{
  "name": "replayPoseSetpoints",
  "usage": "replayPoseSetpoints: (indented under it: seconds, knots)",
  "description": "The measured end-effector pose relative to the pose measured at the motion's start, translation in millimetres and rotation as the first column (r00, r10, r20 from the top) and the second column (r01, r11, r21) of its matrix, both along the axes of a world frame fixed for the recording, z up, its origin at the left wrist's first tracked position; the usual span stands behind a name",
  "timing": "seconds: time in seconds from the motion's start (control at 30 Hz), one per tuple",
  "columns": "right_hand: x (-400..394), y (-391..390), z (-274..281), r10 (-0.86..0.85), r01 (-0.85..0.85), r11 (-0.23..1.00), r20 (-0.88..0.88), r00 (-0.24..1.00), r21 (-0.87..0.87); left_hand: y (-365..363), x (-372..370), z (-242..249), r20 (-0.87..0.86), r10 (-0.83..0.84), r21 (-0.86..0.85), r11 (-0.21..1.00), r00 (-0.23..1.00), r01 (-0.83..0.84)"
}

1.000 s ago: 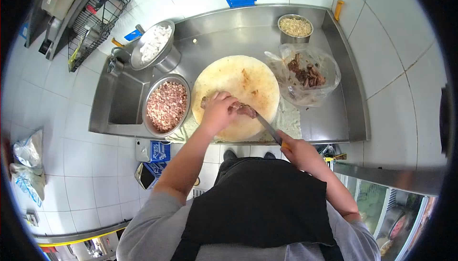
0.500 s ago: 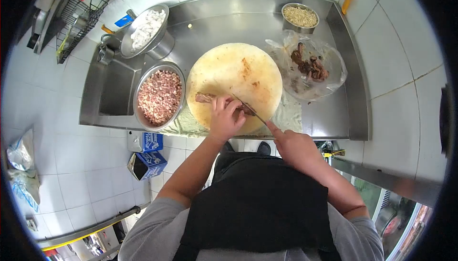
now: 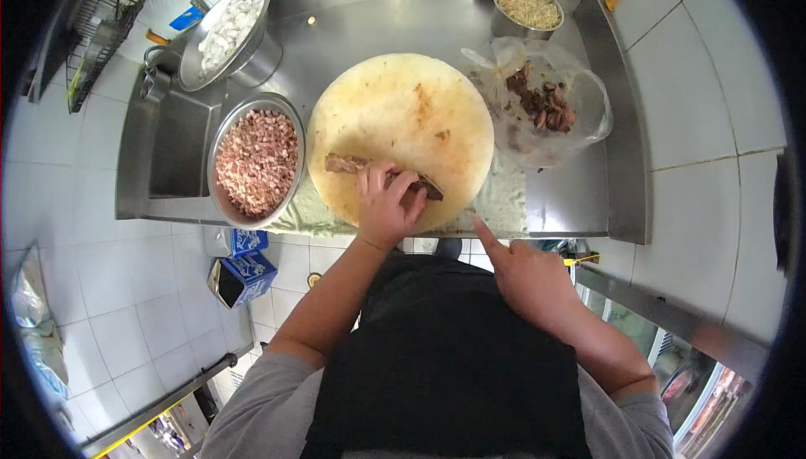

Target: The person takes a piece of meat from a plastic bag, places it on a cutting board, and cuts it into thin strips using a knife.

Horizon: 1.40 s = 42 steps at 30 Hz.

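Note:
A long dark piece of cooked meat lies across the near half of the round chopping board. My left hand presses on it, fingers bent over its middle and right part. Right of the board's near edge, my right hand is curled with the index finger stretched forward, around the knife. The knife itself is barely visible here; its handle is hidden in the hand and the blade can hardly be made out against the board.
A bowl of diced meat stands left of the board, beside the sink. Behind it, a tilted bowl holds white pieces. To the right are a plastic bag with dark meat and a pot of pale shreds. A cloth lies beneath the board.
The view has shifted slightly. The knife blade, clear before beside the left fingers, can hardly be seen now. My left hand stays on the meat; my right hand sits slightly lower and farther right.

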State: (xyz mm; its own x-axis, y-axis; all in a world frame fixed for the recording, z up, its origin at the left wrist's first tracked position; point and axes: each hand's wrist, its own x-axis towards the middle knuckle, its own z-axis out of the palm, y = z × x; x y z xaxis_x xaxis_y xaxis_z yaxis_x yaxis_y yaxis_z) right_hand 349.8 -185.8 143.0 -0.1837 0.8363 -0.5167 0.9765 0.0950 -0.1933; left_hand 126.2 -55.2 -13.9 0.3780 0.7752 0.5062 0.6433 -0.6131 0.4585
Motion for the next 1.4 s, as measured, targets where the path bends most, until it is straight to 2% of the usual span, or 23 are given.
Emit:
replayPoseSetpoints:
  seconds: [0.1, 0.23, 0.3, 0.43, 0.5, 0.6, 0.7, 0.73, 0.8, 0.93, 1.0, 1.03, 1.1, 1.23, 1.3, 1.33, 1.4]
  knots:
    - [0.5, -0.5, -6.3, 0.011, -0.008, 0.999, -0.067, 0.998, 0.050, 0.6, 0.4, 1.3, 0.000, -0.001, -0.010, 1.000, 1.000, 0.001]
    - [1.8, 3.0, 3.3, 0.012, -0.010, 1.000, -0.070, 0.997, 0.024, 0.6, 0.4, 5.7, -0.028, 0.003, -0.015, 1.000, 1.000, -0.003]
    - [3.0, 2.3, 21.0, 0.013, -0.011, 0.998, 0.027, 1.000, -0.055, 1.0, 1.3, 5.5, 0.009, -0.011, -0.020, 1.000, 1.000, 0.011]
    - [3.9, 13.5, 15.5, 0.002, -0.002, 0.999, 0.000, 1.000, -0.047, 1.5, 1.8, 2.5, 0.007, -0.003, -0.012, 1.000, 1.000, 0.003]
    - [-3.9, 32.7, -0.1, 0.017, -0.010, 0.997, -0.094, 0.995, 0.073, 2.0, 1.5, 4.5, 0.003, -0.008, 0.004, 1.000, 1.000, 0.008]
    - [-17.9, 65.5, -24.9, 0.049, -0.038, 0.992, -0.088, 0.995, 0.121, 1.2, 2.4, 6.1, -0.013, -0.001, 0.010, 1.000, 1.000, 0.001]
    - [-12.6, 62.6, -25.2, 0.054, -0.039, 0.992, -0.126, 0.991, 0.120, 2.7, 2.7, 0.7, -0.009, 0.001, 0.026, 1.000, 1.000, 0.000]
    - [-7.2, 56.0, -20.1, 0.055, -0.041, 0.992, -0.124, 0.991, 0.117, 2.5, 3.5, 2.1, -0.007, 0.003, 0.023, 1.000, 1.000, -0.002]
    - [6.4, 37.5, -1.4, 0.025, -0.026, 1.000, -0.056, 0.998, -0.011, 2.1, 2.9, 4.2, 0.010, -0.006, -0.019, 1.000, 1.000, 0.006]
    - [10.8, 32.0, 3.4, 0.046, -0.045, 0.995, 0.017, 0.999, -0.090, 1.2, 2.0, 2.8, 0.002, -0.005, -0.044, 0.999, 1.000, 0.005]
    - [6.8, 43.2, -18.6, 0.088, -0.078, 0.991, -0.097, 0.991, 0.108, 3.2, 2.1, 2.3, 0.006, -0.004, -0.022, 1.000, 1.000, 0.004]
    - [2.8, 50.8, -28.6, 0.081, -0.070, 0.991, -0.097, 0.992, 0.112, 3.9, 2.1, 2.2, 0.005, -0.012, -0.017, 1.000, 1.000, 0.012]
    - [-4.1, 63.5, -40.9, 0.098, -0.092, 0.993, -0.074, 0.992, 0.077, 4.4, 3.5, 2.2, 0.014, -0.011, 0.007, 1.000, 1.000, 0.011]
    - [12.1, 42.1, -7.0, 0.075, -0.072, 0.997, -0.110, 0.991, 0.029, 3.9, 3.6, 2.2, 0.016, -0.011, 0.009, 1.000, 1.000, 0.011]
    - [18.3, 33.4, 5.7, 0.048, -0.050, 0.995, -0.032, 0.998, -0.089, 3.0, 1.9, 3.0, 0.018, -0.018, -0.023, 1.000, 1.000, 0.018]
    - [17.0, 34.1, -1.2, 0.049, -0.052, 0.994, -0.033, 0.998, -0.095, 2.2, 1.7, 2.7, 0.017, -0.016, -0.029, 0.999, 1.000, 0.016]
    - [12.4, 38.9, -29.9, 0.059, -0.057, 0.998, -0.098, 0.993, 0.029, 2.1, 3.3, 3.5, 0.028, -0.009, -0.035, 0.999, 1.000, 0.010]
